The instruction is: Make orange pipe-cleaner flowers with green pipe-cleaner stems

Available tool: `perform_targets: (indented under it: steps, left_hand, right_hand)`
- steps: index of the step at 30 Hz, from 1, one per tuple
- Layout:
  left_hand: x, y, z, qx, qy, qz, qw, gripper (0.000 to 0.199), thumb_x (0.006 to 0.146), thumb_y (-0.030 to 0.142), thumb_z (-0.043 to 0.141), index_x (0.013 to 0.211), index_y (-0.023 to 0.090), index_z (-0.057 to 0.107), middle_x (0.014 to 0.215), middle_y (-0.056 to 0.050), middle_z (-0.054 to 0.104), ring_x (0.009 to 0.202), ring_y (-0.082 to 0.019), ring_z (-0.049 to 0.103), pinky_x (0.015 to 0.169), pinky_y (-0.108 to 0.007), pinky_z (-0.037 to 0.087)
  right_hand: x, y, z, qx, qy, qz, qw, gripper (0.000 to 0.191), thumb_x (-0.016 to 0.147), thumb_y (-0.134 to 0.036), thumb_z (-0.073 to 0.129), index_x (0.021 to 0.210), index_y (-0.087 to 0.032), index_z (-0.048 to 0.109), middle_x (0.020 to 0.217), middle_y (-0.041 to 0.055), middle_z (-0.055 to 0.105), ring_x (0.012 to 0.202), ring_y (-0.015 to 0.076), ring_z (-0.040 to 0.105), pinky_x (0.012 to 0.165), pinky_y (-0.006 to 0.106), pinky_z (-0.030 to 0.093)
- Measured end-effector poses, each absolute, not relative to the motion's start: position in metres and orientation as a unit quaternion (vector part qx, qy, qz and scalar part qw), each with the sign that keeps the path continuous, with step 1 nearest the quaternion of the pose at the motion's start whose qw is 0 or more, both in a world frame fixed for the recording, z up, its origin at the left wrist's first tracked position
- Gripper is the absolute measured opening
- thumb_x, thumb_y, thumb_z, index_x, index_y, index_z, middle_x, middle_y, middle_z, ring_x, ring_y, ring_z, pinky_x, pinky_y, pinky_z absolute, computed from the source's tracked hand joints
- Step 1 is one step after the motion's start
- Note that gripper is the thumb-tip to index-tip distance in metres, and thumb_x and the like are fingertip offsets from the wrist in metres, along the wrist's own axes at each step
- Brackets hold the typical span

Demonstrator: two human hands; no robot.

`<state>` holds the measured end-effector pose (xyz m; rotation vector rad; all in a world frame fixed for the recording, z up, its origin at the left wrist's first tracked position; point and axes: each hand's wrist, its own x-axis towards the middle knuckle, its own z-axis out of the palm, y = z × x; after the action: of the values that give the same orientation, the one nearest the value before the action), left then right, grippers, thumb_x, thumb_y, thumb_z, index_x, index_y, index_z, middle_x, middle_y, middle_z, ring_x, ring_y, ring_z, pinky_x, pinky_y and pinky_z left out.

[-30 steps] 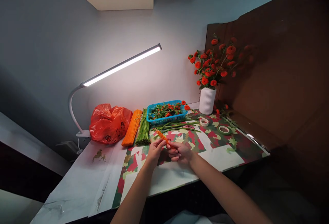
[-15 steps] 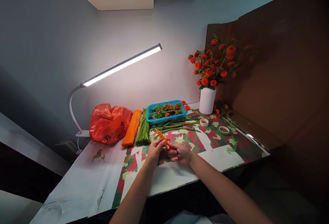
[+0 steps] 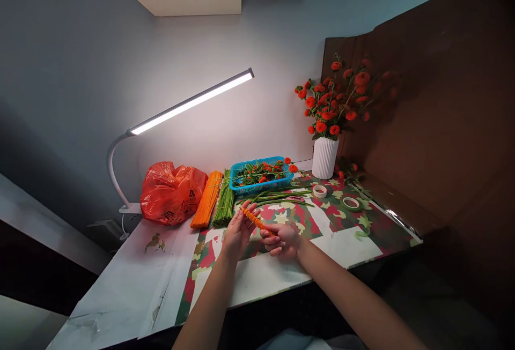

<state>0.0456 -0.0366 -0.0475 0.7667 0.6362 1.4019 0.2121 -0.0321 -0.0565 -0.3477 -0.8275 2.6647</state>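
Observation:
A thin orange fuzzy strip (image 3: 256,220), bumpy along its length, slants between my two hands above the front of the table. My right hand (image 3: 281,240) is closed on its lower end. At the upper end, my left hand (image 3: 238,232) has its fingers round the strip's tip. Beyond my hands lie loose green stems (image 3: 273,196), and a blue basket (image 3: 261,185) holds green pieces and orange-red flowers. Left of the basket are a green bundle of stems (image 3: 224,205) and an orange bundle (image 3: 207,200).
A red plastic bag (image 3: 171,194) sits at the left, by a lit lamp (image 3: 193,102). At the back right stands a white vase (image 3: 325,158) of orange-red flowers. White tape (image 3: 319,191) and green tape (image 3: 351,203) lie in front of it. Brown cardboard (image 3: 434,114) walls the right side.
My left hand has slid up and left along the orange strip to its upper tip, leaving more of the strip visible between my hands. My right hand has barely moved.

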Motion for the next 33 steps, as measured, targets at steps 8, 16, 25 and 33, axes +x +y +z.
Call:
perform_targets:
  steps: [8, 16, 25, 33]
  left_hand:
    - [0.047, -0.036, -0.051, 0.343, 0.308, 0.634, 0.621, 0.041, 0.067, 0.037, 0.076, 0.101, 0.016, 0.065, 0.091, -0.007, 0.072, 0.09, -0.02, 0.068, 0.083, -0.032, 0.052]
    - [0.047, -0.034, -0.051, 0.323, 0.369, 0.658, 0.572, 0.047, 0.055, 0.038, 0.083, 0.09, 0.012, 0.066, 0.081, -0.008, 0.073, 0.08, -0.023, 0.07, 0.074, -0.033, 0.056]
    - [0.05, -0.034, -0.055, 0.291, 0.397, 0.684, 0.539, 0.041, 0.056, 0.035, 0.083, 0.084, 0.011, 0.066, 0.081, -0.009, 0.072, 0.081, -0.023, 0.07, 0.073, -0.032, 0.057]
    - [0.049, -0.034, -0.051, 0.307, 0.34, 0.643, 0.614, 0.032, 0.074, 0.029, 0.071, 0.102, 0.016, 0.063, 0.094, -0.009, 0.071, 0.096, -0.021, 0.066, 0.085, -0.03, 0.052]
  right_hand:
    - [0.212, -0.035, -0.056, -0.129, -0.331, 0.916, 0.185, 0.03, 0.095, -0.037, 0.038, 0.072, -0.018, 0.042, 0.043, -0.0116, 0.025, 0.035, 0.0046, 0.007, 0.036, 0.016, 0.015]
    - [0.194, -0.042, -0.063, -0.263, -0.497, 0.76, 0.327, 0.041, 0.079, -0.058, 0.055, 0.072, -0.018, 0.051, 0.042, -0.0124, 0.025, 0.037, 0.0048, 0.017, 0.039, 0.019, 0.029]
    - [0.188, -0.044, -0.069, -0.453, -0.75, 0.242, 0.416, 0.03, 0.087, -0.032, 0.044, 0.062, -0.018, 0.051, 0.056, -0.0003, 0.049, 0.053, 0.0122, 0.042, 0.053, 0.025, 0.025]
    - [0.186, -0.046, -0.065, -0.382, -0.614, 0.558, 0.408, 0.031, 0.086, -0.044, 0.047, 0.067, -0.019, 0.049, 0.048, -0.0065, 0.036, 0.043, 0.0089, 0.032, 0.048, 0.023, 0.026]
